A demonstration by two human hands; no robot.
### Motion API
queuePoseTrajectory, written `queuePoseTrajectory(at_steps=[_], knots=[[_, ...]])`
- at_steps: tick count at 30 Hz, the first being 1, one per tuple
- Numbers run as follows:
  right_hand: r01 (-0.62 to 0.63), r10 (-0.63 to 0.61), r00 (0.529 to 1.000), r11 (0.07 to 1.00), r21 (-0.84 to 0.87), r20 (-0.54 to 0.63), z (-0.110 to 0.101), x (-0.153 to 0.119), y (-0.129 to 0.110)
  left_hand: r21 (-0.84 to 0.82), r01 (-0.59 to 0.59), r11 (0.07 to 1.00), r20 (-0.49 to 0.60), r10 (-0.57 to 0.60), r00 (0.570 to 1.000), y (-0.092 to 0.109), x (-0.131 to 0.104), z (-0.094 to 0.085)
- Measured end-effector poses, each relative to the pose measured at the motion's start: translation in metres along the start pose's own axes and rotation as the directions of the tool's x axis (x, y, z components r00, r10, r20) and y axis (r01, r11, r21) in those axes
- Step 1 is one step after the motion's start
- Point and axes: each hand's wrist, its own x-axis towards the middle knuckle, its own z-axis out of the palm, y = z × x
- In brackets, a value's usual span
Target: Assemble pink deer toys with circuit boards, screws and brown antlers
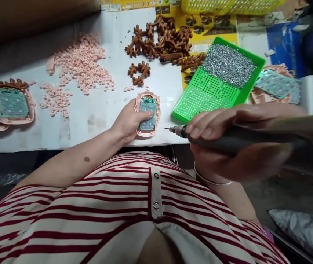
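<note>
My left hand grips a small pink plastic housing near the table's front edge. A green circuit board lies inside it, and my thumb presses on the board. In my right hand is a dark electric screwdriver, held nearly level with its thin bit pointing left. The bit's tip is a short way right of the housing, apart from it. Just beyond my right hand lies a green perforated tray, with a heap of small silver screws in its far part.
Brown antler-shaped parts lie in a pile at the back, with a few nearer. Small pink pieces are heaped left of centre. Pink housings with boards sit far left, others right. A yellow basket stands behind.
</note>
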Motion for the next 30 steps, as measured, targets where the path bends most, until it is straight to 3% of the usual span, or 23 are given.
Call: queuePoseTrajectory(at_steps=[3, 6, 12, 21, 25, 30], knots=[[0.196, -0.196, 0.981, 0.979, 0.057, -0.015, 0.019, 0.002, 0.005, 0.005, -0.019, 1.0, 0.032, 0.019, 0.999, -0.002, 0.002, 0.0], [0.301, -0.304, 0.952, 0.95, 0.082, 0.024, 0.023, 0.005, 0.017, 0.007, -0.025, 1.0, 0.05, 0.025, 0.998, -0.002, 0.002, -0.001], [0.292, -0.292, 0.956, 0.956, 0.012, 0.004, 0.027, 0.004, 0.035, -0.025, -0.034, 0.999, 0.092, 0.036, 0.995, -0.002, 0.003, -0.002], [0.307, -0.31, 0.948, 0.951, 0.044, 0.075, 0.024, 0.002, 0.035, -0.041, 0.005, 0.999, 0.107, -0.001, 0.994, -0.001, 0.003, -0.003], [0.329, -0.333, 0.942, 0.941, 0.075, 0.04, 0.027, 0.003, 0.034, -0.042, -0.004, 0.999, 0.103, 0.008, 0.995, 0.0, 0.002, -0.002], [0.282, -0.283, 0.954, 0.959, 0.03, 0.098, 0.025, 0.0, 0.03, -0.049, 0.006, 0.999, 0.108, -0.001, 0.994, 0.0, 0.003, -0.002]])
